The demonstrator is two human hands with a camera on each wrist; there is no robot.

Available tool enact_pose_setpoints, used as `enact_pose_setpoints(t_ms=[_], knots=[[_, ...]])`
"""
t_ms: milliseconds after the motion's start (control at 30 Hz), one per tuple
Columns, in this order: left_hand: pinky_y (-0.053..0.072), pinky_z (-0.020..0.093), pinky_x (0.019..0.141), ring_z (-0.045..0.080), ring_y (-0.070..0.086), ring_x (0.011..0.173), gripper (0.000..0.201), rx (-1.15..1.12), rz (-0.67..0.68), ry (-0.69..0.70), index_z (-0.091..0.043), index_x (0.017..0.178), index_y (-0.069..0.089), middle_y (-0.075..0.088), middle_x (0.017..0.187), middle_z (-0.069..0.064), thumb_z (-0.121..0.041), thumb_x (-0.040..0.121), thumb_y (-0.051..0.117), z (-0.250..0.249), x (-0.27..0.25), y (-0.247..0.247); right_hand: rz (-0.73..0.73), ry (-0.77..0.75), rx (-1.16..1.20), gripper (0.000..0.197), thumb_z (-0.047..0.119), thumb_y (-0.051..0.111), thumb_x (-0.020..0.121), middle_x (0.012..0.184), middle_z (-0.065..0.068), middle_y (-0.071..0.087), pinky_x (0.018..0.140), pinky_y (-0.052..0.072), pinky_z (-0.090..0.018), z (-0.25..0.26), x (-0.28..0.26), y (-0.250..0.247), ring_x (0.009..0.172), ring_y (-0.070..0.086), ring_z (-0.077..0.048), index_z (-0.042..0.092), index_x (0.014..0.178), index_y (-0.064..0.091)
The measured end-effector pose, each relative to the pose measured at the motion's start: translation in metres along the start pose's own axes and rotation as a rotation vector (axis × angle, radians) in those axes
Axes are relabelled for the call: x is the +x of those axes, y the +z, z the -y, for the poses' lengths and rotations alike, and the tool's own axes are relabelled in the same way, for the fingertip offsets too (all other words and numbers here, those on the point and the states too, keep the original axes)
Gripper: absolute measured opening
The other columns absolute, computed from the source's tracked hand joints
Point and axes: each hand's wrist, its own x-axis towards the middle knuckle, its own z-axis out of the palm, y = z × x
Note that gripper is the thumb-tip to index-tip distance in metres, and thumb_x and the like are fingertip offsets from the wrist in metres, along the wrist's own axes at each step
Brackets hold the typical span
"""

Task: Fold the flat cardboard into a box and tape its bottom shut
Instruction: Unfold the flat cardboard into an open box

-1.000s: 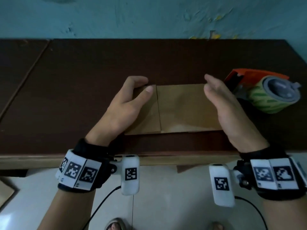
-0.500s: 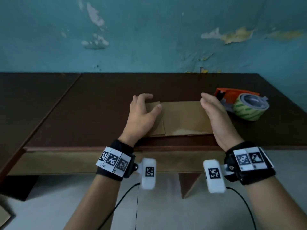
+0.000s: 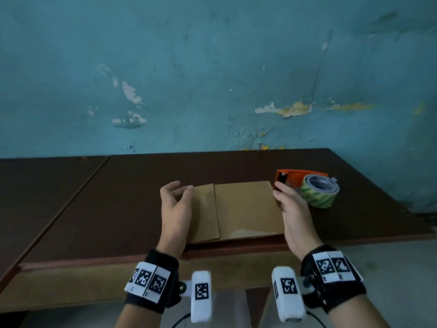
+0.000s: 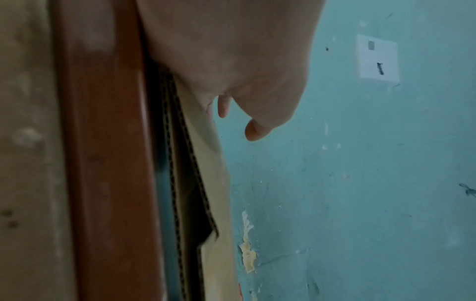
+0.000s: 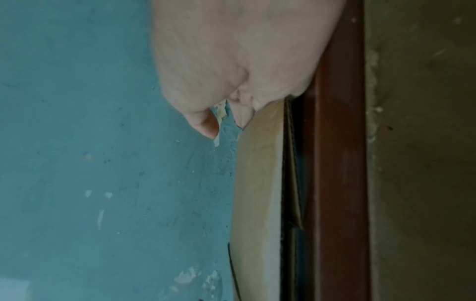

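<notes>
A flat brown cardboard with one vertical crease lies near the front edge of the dark table. My left hand hovers over its left edge with loosely curled fingers that hold nothing. My right hand stands on edge against the cardboard's right side, thumb near the far right corner. In the left wrist view the left hand has its thumb free in the air beside the cardboard, whose layers gape slightly. In the right wrist view a finger of the right hand lies along the cardboard.
An orange tape dispenser with a green-striped tape roll sits just right of my right hand. A peeling blue wall rises behind the table. A second tabletop adjoins on the left.
The head view has tilted up toward the wall. My left fingers have curled more over the left edge. My right hand has closed in on the right edge. The cardboard lies where it was.
</notes>
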Motion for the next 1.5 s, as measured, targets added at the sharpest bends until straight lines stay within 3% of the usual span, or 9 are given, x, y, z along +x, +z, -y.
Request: enact_pose_setpoints(t_ms=[167,267,467,700,833,967,1200,1367,1500], knots=[[0.038,0.035,0.106,0.013,0.05,0.126,0.043,0.005,-0.008,0.068,-0.029,0.142,0.046,0.056,0.129,-0.012,-0.042,0.103,0.059,-0.005,-0.007,0.005,0.031,0.0,0.007,0.035,0.023,0.068,0.093,0.122,-0.002,0.073,0.106,0.051,-0.043,0.004,-0.007,0.005,0.117,0.067,-0.017,0.016,0.127,0.069],[0.035,0.033,0.109,0.011,0.045,0.135,0.044,0.011,0.018,0.117,-0.03,0.146,0.05,0.05,0.14,-0.012,-0.042,0.104,0.057,-0.012,-0.009,0.002,0.091,-0.11,-0.054,0.024,0.008,0.062,0.098,0.112,0.001,0.077,0.094,0.057,-0.038,0.013,-0.017,0.015,0.106,0.072,-0.016,0.022,0.116,0.07],[0.046,0.033,0.103,0.0,0.059,0.119,0.033,-0.088,0.137,0.262,-0.033,0.137,0.055,0.063,0.122,-0.025,-0.042,0.106,0.054,-0.031,-0.014,0.006,0.173,-0.239,0.077,0.032,0.006,0.057,0.101,0.12,-0.002,0.074,0.092,0.055,-0.032,0.015,-0.028,0.026,0.113,0.069,-0.018,0.019,0.13,0.062],[0.045,0.06,0.111,0.03,0.056,0.131,0.065,-0.187,0.206,0.356,-0.023,0.136,0.054,0.057,0.141,0.001,-0.072,0.092,0.05,-0.027,-0.027,0.014,0.177,-0.391,0.136,0.04,0.021,0.055,0.089,0.122,-0.006,0.071,0.089,0.053,-0.028,0.012,-0.028,0.036,0.114,0.067,-0.02,0.019,0.129,0.059],[0.052,0.04,0.101,0.014,0.06,0.118,0.067,-0.109,0.23,0.391,-0.024,0.137,0.052,0.058,0.131,-0.003,-0.069,0.088,0.058,-0.025,-0.025,0.008,0.146,-0.408,0.183,0.039,0.032,0.056,0.091,0.122,-0.016,0.066,0.093,0.051,-0.045,0.012,-0.024,0.037,0.113,0.064,-0.03,0.018,0.127,0.06],[0.051,0.051,0.106,0.029,0.06,0.125,0.053,-0.131,0.256,0.387,-0.024,0.135,0.054,0.058,0.137,0.008,-0.053,0.09,0.06,-0.024,-0.026,0.008,0.095,-0.444,0.188,0.049,0.046,0.053,0.088,0.128,-0.025,0.061,0.108,0.036,-0.067,0.011,-0.022,0.033,0.123,0.055,-0.044,0.017,0.126,0.064],[0.053,0.022,0.088,0.002,0.064,0.109,0.051,-0.144,0.275,0.374,-0.023,0.142,0.054,0.06,0.128,0.003,-0.04,0.095,0.061,-0.025,-0.03,0.009,0.086,-0.452,0.143,0.046,0.045,0.05,0.09,0.125,-0.024,0.063,0.107,0.035,-0.068,0.015,-0.022,0.026,0.122,0.055,-0.045,0.015,0.121,0.066],[0.042,0.002,0.092,-0.025,0.049,0.12,0.049,-0.068,0.287,0.353,-0.019,0.156,0.045,0.048,0.155,-0.003,-0.022,0.108,0.053,-0.027,-0.029,0.007,0.061,-0.436,0.125,0.042,0.045,0.051,0.09,0.124,-0.023,0.064,0.106,0.038,-0.067,0.019,-0.022,0.024,0.119,0.057,-0.044,0.017,0.117,0.067],[0.031,-0.001,0.103,-0.03,0.032,0.131,0.066,-0.004,0.323,0.325,-0.026,0.163,0.033,0.035,0.164,-0.016,-0.037,0.101,0.05,-0.027,-0.025,0.006,0.08,-0.428,0.113,0.036,0.044,0.051,0.091,0.128,-0.019,0.063,0.108,0.036,-0.067,0.02,-0.022,0.024,0.123,0.055,-0.041,0.024,0.117,0.067]])
